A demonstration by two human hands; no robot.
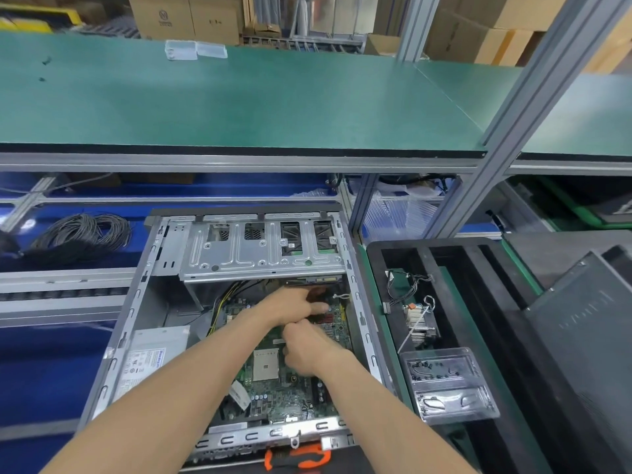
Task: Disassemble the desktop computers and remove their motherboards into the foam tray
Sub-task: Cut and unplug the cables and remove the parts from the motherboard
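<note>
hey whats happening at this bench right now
A person is taking apart an open desktop computer case lying on the bench. Both hands are down inside it: the left hand and right hand work close together over the upper right part of the green motherboard, which is still in the case. What the fingers hold is unclear. To the right, a black foam tray holds a heatsink with cables and a clear plastic parts box.
</note>
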